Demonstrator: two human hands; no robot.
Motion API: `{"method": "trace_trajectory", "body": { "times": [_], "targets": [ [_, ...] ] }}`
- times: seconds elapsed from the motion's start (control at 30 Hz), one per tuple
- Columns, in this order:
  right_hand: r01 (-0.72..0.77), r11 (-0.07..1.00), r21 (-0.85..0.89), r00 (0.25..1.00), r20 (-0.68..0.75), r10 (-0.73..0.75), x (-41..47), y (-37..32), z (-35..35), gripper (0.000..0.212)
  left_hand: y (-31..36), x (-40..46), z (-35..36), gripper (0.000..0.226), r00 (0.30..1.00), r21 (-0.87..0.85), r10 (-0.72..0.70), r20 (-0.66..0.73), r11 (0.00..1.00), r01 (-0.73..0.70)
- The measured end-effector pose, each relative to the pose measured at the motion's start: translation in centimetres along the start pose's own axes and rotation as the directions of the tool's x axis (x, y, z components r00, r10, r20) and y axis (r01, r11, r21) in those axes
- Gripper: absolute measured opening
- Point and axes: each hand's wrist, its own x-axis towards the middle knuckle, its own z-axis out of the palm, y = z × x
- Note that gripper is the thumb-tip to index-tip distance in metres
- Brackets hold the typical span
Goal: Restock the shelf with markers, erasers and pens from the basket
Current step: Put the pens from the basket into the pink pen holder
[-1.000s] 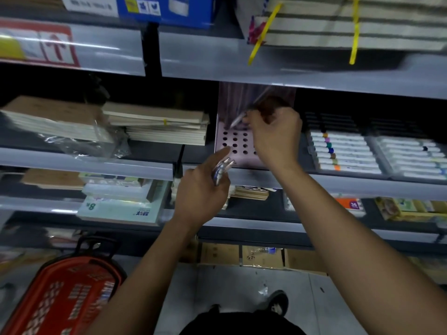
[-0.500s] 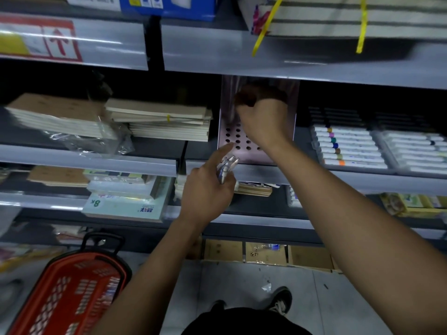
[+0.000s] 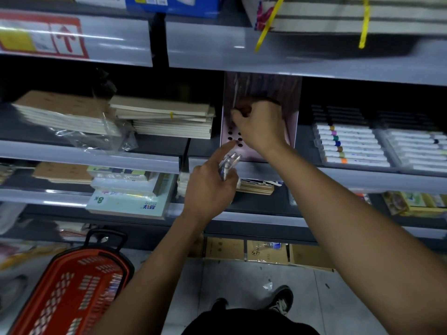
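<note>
Legible writing: "8K" on the pale green sketch pad (image 3: 130,201) on the lower shelf, with blue characters near its front corner too blurred to read; a red-bordered sign (image 3: 46,36) on the upper shelf edge shows a red up-arrow, the rest washed out by glare. Blue box (image 3: 174,4) top centre has label text, unreadable. Left hand (image 3: 209,187) grips a small bundle of pens (image 3: 228,163), clear barrels, tips projecting up past the thumb, index finger extended toward the pink perforated pen holder (image 3: 294,126) on the middle shelf (image 3: 92,157). Right hand (image 3: 262,124) is inside the holder over its hole grid, fingers (image 3: 238,111) curled and pinched together at the top; what they pinch is hidden, cannot tell. White markers (image 3: 350,147) with coloured bands lie in a clear tray just right of the holder. Stacked notebooks (image 3: 167,120) sit left of it. Red basket (image 3: 70,291) stands on the floor (image 3: 242,281), lower left, well apart from both hands. Versus 1.0 s ago: the pen then visible in the right-hand pinch no longer shows, and the right hand sits lower in the holder, covering more holes; left hand's grip on the bundle unchanged.
</note>
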Motion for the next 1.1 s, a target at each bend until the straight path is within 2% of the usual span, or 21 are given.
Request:
{"method": "trace_trajectory", "body": {
  "times": [0.17, 0.27, 0.33, 0.5, 0.57, 0.67, 0.77, 0.87, 0.97, 1.03, 1.1],
  "targets": [
    [0.011, 1.0, 0.028, 1.0, 0.0, -0.011, -0.4, 0.6, -0.1, 0.015, 1.3, -0.3, -0.1, 0.028, 0.994, -0.188, -0.103, -0.026, 0.977, 0.096],
    [0.033, 0.994, 0.103, 0.994, -0.104, -0.023, -2.0, 0.5, -0.6, 0.014, 2.0, -0.5, -0.2, 0.049, 0.982, -0.385, -0.186, 0.015, 0.906, 0.178],
    [0.089, 0.982, 0.168, 0.984, -0.166, -0.061, -3.6, 0.4, -1.0, 0.014, 2.3, -0.7, -0.4, 0.054, 0.97, -0.501, -0.23, 0.08, 0.832, 0.239],
    [0.081, 0.93, 0.359, 0.996, -0.066, -0.062, -8.6, 0.3, -1.5, 0.018, 2.4, -1.1, -0.6, 0.051, 0.965, -0.656, -0.216, 0.146, 0.709, 0.258],
    [0.089, 0.915, 0.394, 0.996, -0.008, -0.094, -10.3, 0.2, -1.7, 0.015, 2.6, -1.1, -0.7, 0.05, 0.963, -0.674, -0.218, 0.16, 0.689, 0.267],
    [0.06, 0.883, 0.466, 0.975, 0.161, -0.152, -12.1, 0.4, -2.3, 0.012, 2.7, -1.3, -0.8, 0.045, 0.962, -0.666, -0.218, 0.161, 0.695, 0.269],
    [0.027, 0.882, 0.471, 0.95, 0.262, -0.169, -13.3, 0.5, -3.0, 0.019, 2.7, -1.5, -0.6, 0.044, 0.963, -0.633, -0.224, 0.147, 0.727, 0.265],
    [0.083, 0.928, 0.363, 0.948, 0.258, -0.185, -13.8, 0.7, -3.3, 0.026, 2.9, -1.9, -0.5, 0.045, 0.963, -0.616, -0.224, 0.153, 0.74, 0.27],
    [0.165, 0.964, 0.209, 0.946, 0.243, -0.214, -13.9, 0.9, -3.4, 0.021, 3.0, -2.1, -0.2, 0.044, 0.968, -0.601, -0.17, 0.182, 0.76, 0.247],
    [0.199, 0.961, 0.194, 0.943, 0.23, -0.241, -13.8, 1.0, -3.7, 0.02, 2.8, -2.2, 0.0, 0.038, 0.975, -0.581, -0.11, 0.191, 0.788, 0.203],
    [0.225, 0.949, 0.222, 0.94, 0.205, -0.271, -13.5, 1.3, -4.2, 0.02, 2.6, -2.1, 0.0, 0.022, 0.982, -0.523, -0.077, 0.17, 0.838, 0.156]
  ]
}}
